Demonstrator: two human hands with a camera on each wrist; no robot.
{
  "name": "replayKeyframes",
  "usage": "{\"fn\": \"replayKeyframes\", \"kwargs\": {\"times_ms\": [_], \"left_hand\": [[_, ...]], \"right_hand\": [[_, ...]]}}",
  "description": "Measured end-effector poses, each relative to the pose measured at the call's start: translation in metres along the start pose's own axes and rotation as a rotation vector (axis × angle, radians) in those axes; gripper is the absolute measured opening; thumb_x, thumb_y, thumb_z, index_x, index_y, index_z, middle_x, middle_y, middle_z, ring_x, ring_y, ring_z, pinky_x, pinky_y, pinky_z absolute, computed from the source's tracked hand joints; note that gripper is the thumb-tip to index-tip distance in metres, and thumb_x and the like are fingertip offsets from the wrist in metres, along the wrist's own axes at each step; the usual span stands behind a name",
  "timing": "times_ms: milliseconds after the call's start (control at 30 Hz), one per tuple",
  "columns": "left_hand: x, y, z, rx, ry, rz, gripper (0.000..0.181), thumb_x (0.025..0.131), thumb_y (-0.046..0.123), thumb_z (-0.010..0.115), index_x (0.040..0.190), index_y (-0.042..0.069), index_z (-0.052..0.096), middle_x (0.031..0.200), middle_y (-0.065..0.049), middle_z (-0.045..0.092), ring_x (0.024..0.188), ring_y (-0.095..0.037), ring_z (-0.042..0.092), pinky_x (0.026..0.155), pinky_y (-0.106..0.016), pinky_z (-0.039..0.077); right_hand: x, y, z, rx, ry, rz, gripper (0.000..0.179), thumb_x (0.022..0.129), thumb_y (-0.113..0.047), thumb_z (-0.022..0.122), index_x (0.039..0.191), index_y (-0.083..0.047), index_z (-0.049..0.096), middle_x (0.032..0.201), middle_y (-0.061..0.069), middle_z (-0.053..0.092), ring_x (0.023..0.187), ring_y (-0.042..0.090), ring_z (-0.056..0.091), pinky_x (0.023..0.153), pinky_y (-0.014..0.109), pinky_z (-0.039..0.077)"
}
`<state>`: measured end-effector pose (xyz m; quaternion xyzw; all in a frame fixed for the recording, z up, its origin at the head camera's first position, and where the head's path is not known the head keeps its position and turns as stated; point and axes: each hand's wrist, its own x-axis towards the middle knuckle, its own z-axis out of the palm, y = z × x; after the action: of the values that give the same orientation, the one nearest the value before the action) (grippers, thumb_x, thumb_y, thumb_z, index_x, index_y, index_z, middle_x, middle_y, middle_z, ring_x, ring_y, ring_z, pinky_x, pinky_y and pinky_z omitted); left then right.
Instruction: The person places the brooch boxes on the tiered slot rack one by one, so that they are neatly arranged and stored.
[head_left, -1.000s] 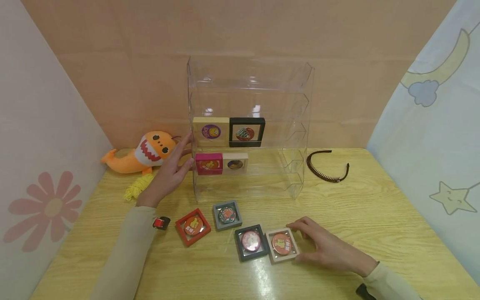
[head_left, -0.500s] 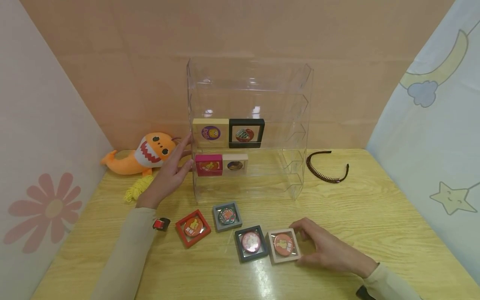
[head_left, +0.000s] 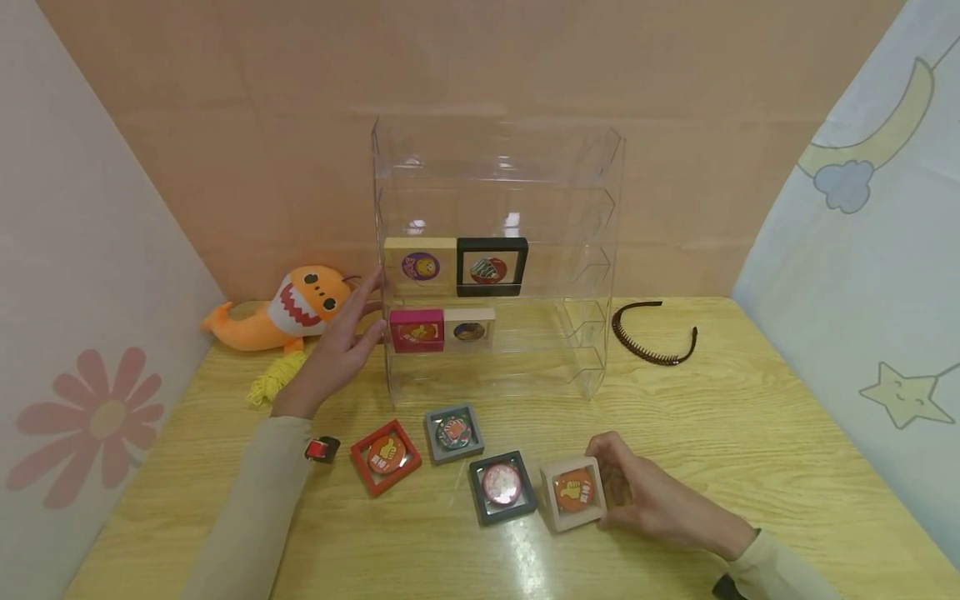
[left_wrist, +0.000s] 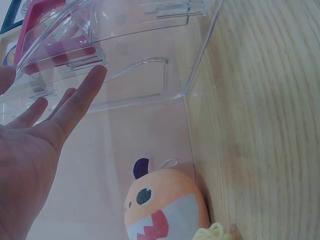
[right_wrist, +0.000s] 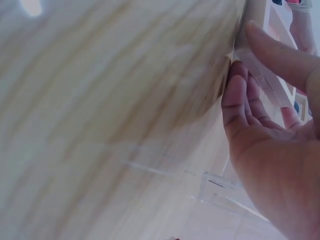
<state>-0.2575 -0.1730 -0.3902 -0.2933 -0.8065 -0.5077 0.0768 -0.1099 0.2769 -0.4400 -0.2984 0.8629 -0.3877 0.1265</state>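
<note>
My right hand point(head_left: 660, 500) holds a pale square display frame point(head_left: 573, 492) by its right side, tilted up off the table. The frame has a red-orange badge with a yellow thumbs-up. In the right wrist view, the thumb and fingers grip the frame's edge point(right_wrist: 265, 75). Fairly straight, the fingers of my left hand point(head_left: 337, 358) rest against the left side of a clear acrylic rack point(head_left: 543, 371). Its tiers carry a yellow frame point(head_left: 420, 286), a black frame point(head_left: 491, 290), a magenta frame point(head_left: 418, 315) and a cream frame point(head_left: 470, 313).
On the table before the rack lie a red frame point(head_left: 367, 467), a grey frame point(head_left: 454, 456) and a dark blue-grey frame point(head_left: 505, 517). An orange plush shark point(head_left: 251, 327) and yellow yarn point(head_left: 277, 379) sit left; a brown toothed headband point(head_left: 652, 358) lies right.
My right hand has drawn the pale frame slightly right, away from the dark blue-grey frame, and tipped it up from lying flat. My left hand stays at the rack's side.
</note>
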Motion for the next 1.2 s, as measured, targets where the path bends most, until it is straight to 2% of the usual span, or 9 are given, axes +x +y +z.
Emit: {"fn": "replayKeyframes", "kwargs": {"times_ms": [200, 367, 567, 667, 967, 1200], "left_hand": [[-0.0002, 0.0006, -0.0001, 0.001, 0.002, -0.008, 0.074, 0.108, 0.01, 0.048, 0.162, 0.044, 0.01, 0.165, -0.001, 0.02, 0.142, -0.037, 0.037, 0.096, -0.055, 0.053], [0.0003, 0.0012, 0.0002, -0.006, -0.002, -0.011, 0.075, 0.107, 0.008, 0.048, 0.162, 0.041, 0.009, 0.165, -0.002, 0.019, 0.142, -0.038, 0.036, 0.096, -0.056, 0.052], [0.001, 0.0007, 0.0005, -0.008, -0.004, -0.011, 0.076, 0.107, 0.006, 0.048, 0.164, 0.037, 0.008, 0.166, -0.005, 0.018, 0.142, -0.04, 0.036, 0.096, -0.058, 0.052], [0.0004, 0.0017, 0.0004, -0.003, -0.001, -0.009, 0.075, 0.107, 0.007, 0.048, 0.163, 0.04, 0.009, 0.166, -0.003, 0.018, 0.142, -0.038, 0.036, 0.096, -0.057, 0.052], [0.0005, 0.0009, 0.0006, -0.01, 0.001, 0.0, 0.074, 0.107, 0.008, 0.048, 0.162, 0.041, 0.01, 0.166, -0.002, 0.019, 0.142, -0.037, 0.037, 0.095, -0.056, 0.053], [0.0013, -0.0019, 0.0015, -0.008, 0.004, -0.001, 0.074, 0.107, 0.004, 0.046, 0.164, 0.032, 0.008, 0.166, -0.009, 0.018, 0.142, -0.042, 0.035, 0.095, -0.059, 0.052]], "right_hand": [[-0.0014, -0.0008, -0.0009, 0.02, -0.014, -0.018, 0.067, 0.082, -0.024, 0.085, 0.131, -0.015, 0.038, 0.123, -0.001, 0.062, 0.108, 0.014, 0.061, 0.091, 0.03, 0.054], [-0.0027, -0.0012, -0.0014, 0.043, -0.019, -0.01, 0.065, 0.082, -0.022, 0.085, 0.127, -0.015, 0.039, 0.125, 0.003, 0.064, 0.108, 0.014, 0.061, 0.088, 0.029, 0.054], [-0.0019, -0.0009, -0.0029, 0.078, -0.025, -0.036, 0.065, 0.077, -0.012, 0.086, 0.121, -0.013, 0.038, 0.115, -0.001, 0.068, 0.082, 0.012, 0.06, 0.069, 0.027, 0.054], [-0.0011, -0.0013, -0.0032, 0.084, -0.033, -0.042, 0.066, 0.076, -0.012, 0.087, 0.119, -0.012, 0.038, 0.109, -0.003, 0.068, 0.077, 0.012, 0.059, 0.065, 0.026, 0.054], [-0.0004, -0.0035, -0.0046, 0.086, -0.064, -0.031, 0.065, 0.079, -0.016, 0.087, 0.119, -0.012, 0.037, 0.109, -0.003, 0.066, 0.077, 0.014, 0.057, 0.064, 0.025, 0.053], [0.0013, -0.0037, -0.0075, 0.093, -0.093, -0.026, 0.063, 0.081, -0.018, 0.085, 0.121, -0.011, 0.037, 0.112, -0.002, 0.067, 0.078, 0.011, 0.06, 0.067, 0.027, 0.055]]}}
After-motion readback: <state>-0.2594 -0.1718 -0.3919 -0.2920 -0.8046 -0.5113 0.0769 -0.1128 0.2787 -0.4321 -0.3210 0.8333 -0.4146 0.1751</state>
